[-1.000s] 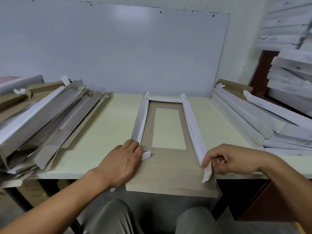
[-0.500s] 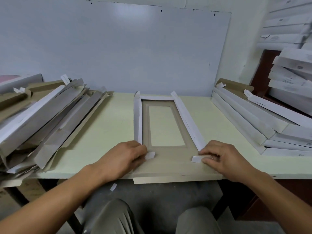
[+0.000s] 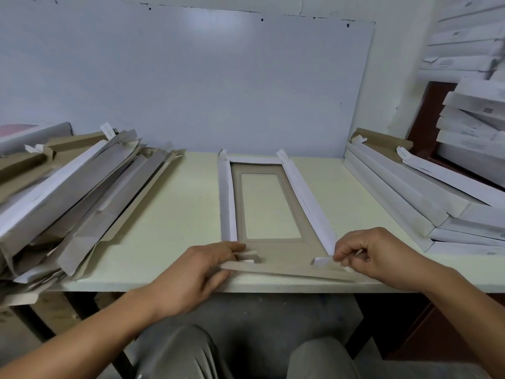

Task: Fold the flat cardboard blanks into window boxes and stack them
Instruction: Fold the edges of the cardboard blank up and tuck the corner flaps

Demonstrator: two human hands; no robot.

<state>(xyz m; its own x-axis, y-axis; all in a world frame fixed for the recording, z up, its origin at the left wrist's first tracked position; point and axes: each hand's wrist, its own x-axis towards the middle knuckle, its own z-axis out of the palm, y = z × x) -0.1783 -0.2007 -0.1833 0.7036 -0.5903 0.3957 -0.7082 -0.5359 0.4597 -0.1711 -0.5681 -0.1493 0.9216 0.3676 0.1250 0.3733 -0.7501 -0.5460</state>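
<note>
I see the blank [image 3: 273, 253] flat at the bench [image 3: 169, 214] front edge. My left hand [image 3: 202, 272] grips its near-left flap, fingers curled; my right hand [image 3: 374, 255] pinches the near-right tab [image 3: 322, 260].

Both forearms reach forward over the desk's near edge; left hand [image 3: 200, 272] and right hand [image 3: 378, 254] curl, pinching.

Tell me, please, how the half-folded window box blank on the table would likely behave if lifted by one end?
The blank is thin board with a large cut-out window, so it would probably sag. Its side walls might add some stiffness. It looks light.
</note>
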